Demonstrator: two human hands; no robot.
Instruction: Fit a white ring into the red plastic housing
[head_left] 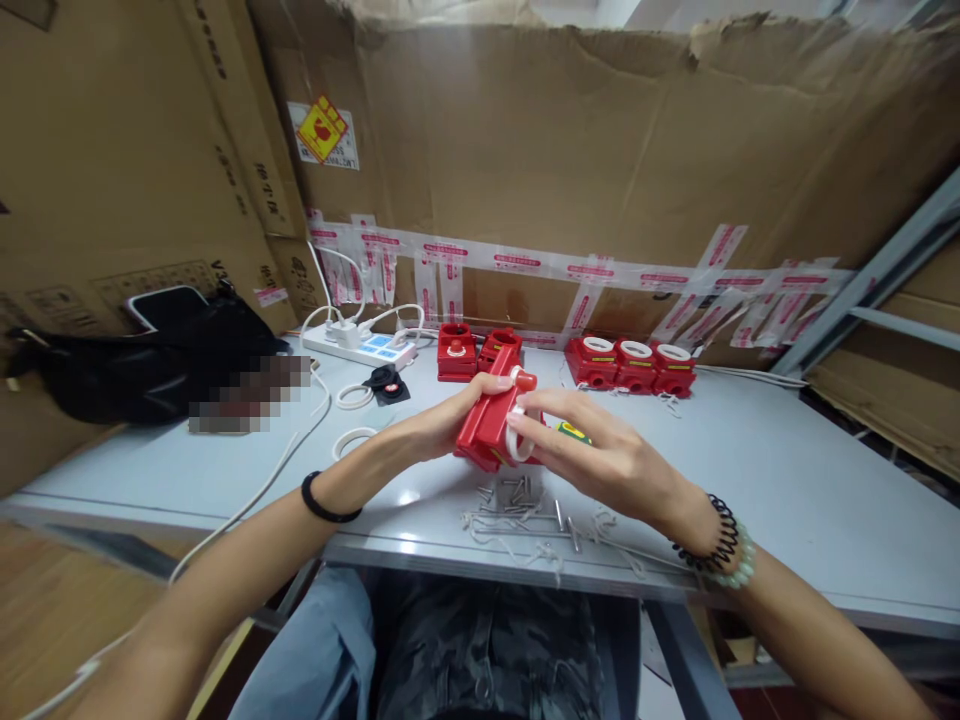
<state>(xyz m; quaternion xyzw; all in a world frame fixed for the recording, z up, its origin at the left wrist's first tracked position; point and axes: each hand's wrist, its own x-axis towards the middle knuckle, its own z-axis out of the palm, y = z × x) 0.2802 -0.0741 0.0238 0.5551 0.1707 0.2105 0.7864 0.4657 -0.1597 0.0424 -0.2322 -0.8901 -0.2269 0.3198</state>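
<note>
We note both hands, left hand [439, 420] and right hand [592, 455], closed in grip on red housing [487, 425] at frame centre; loose pins [525, 505] below on desk [787, 480], red units [636, 364] behind.

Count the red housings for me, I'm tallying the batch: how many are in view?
6: one red housing held between left hand and right hand; two behind it; three rowed at the cardboard. Others may be hidden.

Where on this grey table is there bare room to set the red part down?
Bare: the table right of the right hand, in front of the three red housings. A smaller patch lies left, between the white cable and the black bag. Crowded: the pins and wire bits under the hands, and by the power strip.
</note>
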